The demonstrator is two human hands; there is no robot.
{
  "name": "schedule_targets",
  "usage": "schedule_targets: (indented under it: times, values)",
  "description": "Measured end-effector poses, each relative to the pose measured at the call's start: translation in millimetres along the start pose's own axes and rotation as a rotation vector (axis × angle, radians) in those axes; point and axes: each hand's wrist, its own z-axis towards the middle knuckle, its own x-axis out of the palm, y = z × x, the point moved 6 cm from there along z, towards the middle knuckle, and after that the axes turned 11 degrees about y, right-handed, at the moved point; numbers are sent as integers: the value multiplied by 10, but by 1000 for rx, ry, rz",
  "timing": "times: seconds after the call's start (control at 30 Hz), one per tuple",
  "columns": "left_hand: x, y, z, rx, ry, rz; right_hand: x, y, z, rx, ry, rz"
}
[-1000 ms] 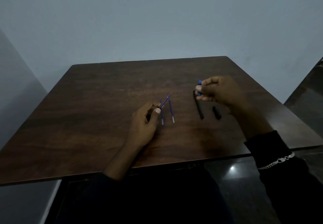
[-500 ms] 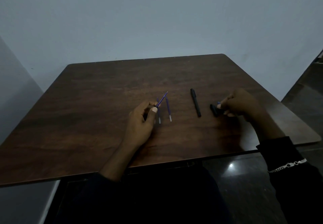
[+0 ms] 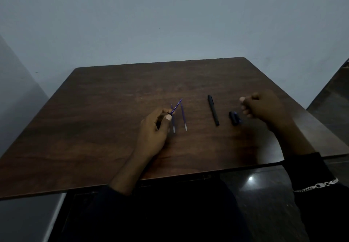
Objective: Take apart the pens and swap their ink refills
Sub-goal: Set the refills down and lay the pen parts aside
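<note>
My left hand (image 3: 154, 132) pinches a thin purple ink refill (image 3: 177, 106), whose tip points up and to the right. Two more refills lie on the wooden table (image 3: 105, 120): one (image 3: 173, 124) right beside my thumb, another (image 3: 183, 117) slightly to its right. A black pen barrel (image 3: 213, 112) lies further right. Two short pen pieces, black and blue (image 3: 235, 118), rest side by side near my right hand (image 3: 262, 107). That hand hovers just to their right with curled fingers, and nothing shows in it.
A pale wall stands behind the table's far edge. The table's near edge runs just above my lap. A dark glossy floor (image 3: 264, 185) shows below on the right. A silver bracelet (image 3: 317, 186) hangs on my right sleeve.
My right hand carried a blue pen piece from beside the black barrel down to the short black piece, set it there, and has now pulled back to the right. My left hand stayed put.
</note>
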Motion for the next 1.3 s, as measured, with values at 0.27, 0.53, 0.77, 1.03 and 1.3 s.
schedule_targets:
  times: [0.27, 0.53, 0.77, 1.03, 1.3]
  values:
    - [-23, 31, 2, -26, -24, -52, 625, 698, 22, -90, 228, -135]
    - [-33, 21, 2, -44, -30, -90, 1389, 933, 176, 6, 400, -277]
    - [-42, 50, 14, -67, -49, -91, 1527, 1180, 60, -36, 563, 194]
    - [-62, 91, 24, -65, -72, -88, 1603, 1271, -87, -151, 706, 407]
    - [-61, 85, 13, -80, -80, -105, 1233, 1467, 152, -289, 398, 361]
